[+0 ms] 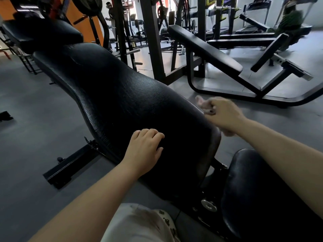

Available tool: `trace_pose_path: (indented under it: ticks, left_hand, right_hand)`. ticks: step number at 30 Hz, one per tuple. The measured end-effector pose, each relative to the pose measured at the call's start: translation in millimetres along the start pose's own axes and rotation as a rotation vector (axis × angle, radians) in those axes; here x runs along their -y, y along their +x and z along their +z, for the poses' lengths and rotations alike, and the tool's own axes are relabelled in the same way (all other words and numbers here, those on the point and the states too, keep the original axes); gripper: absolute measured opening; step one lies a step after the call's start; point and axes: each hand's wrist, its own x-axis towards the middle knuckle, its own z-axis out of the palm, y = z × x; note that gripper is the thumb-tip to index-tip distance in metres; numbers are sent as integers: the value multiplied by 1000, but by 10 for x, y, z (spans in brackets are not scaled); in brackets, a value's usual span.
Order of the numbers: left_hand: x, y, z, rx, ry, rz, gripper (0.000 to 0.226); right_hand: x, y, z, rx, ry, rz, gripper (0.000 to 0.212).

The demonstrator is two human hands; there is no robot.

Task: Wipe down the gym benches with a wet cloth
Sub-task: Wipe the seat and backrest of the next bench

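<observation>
The black bench pad (122, 95) is touched by the left hand (145, 151), fingers loosely curled; a pinkish cloth (202, 103) — blurred — is gripped by the right hand (222, 116) at the pad's right edge.

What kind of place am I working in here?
A gym, almost certainly. A long black padded bench runs under the left hand, a second inclined bench stands on a steel frame beyond the right hand, and a weight plate hangs on a rack behind.
</observation>
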Motion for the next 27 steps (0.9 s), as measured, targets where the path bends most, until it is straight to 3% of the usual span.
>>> trace_pose_path:
  ticks: [3,5,7,9,12,15,17,20,22,27]
  left_hand:
    - [7,-32,25,-29,26,42,35]
    - [38,-70,33,-46,49,74,27]
    - [76,-105,24,-27,66,87,33]
    - [129,-138,18,6,91,96,37]
    - [172,-192,25,59,82,77,38]
    - [158,-208,25,57,54,51,37]
    - [140,-209,20,53,52,47,37]
    - [134,-212,21,46,57,46,36]
    - [132,-217,26,48,62,45,36]
    - [131,-210,49,43,68,57,36]
  right_hand:
    - [51,-361,383,180,-19,-119,20]
    - [96,-642,626,303,-13,-207,39]
    - [146,-820,750,284,104,-202,58]
    - [145,-856,811,162,249,-88,64]
    - [19,-762,962,191,109,-12,84]
    - [-147,-553,1046,268,-88,93,72]
    - [-252,-352,1002,269,-70,239,57]
    - [-229,-104,971,265,20,397,55]
    - [-34,-76,978,287,61,351,53]
    - [295,-598,959,277,38,-61,51]
